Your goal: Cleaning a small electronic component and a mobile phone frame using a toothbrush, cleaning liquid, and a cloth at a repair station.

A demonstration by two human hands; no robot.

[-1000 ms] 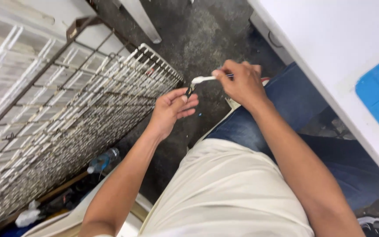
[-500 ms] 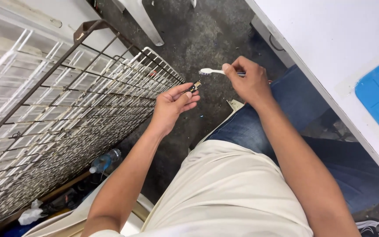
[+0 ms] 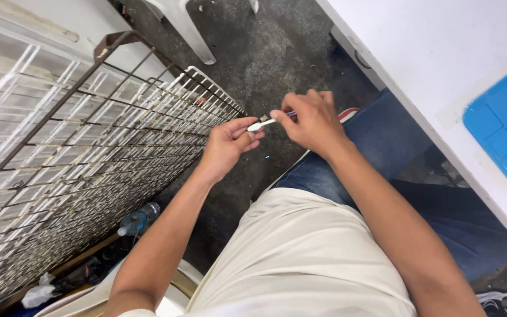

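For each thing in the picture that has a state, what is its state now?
Left hand: pinching a small dark part at the fingertips.
Right hand: gripping a white toothbrush, head against the part.
Plastic bottle: lying on the floor.
Wire racks: leaning, stacked.

1. The floor (image 3: 265, 58) is dark, stained concrete, lying below both hands.
2. Wire grid racks (image 3: 77, 170) rest on it, left of the left hand.
3. A plastic bottle (image 3: 139, 218) lies on it below the left forearm.
4. A white chair leg (image 3: 186, 32) stands on it beyond the hands.
5. A white table (image 3: 429, 64) stands right of the right hand, a blue mat (image 3: 506, 129) on it.
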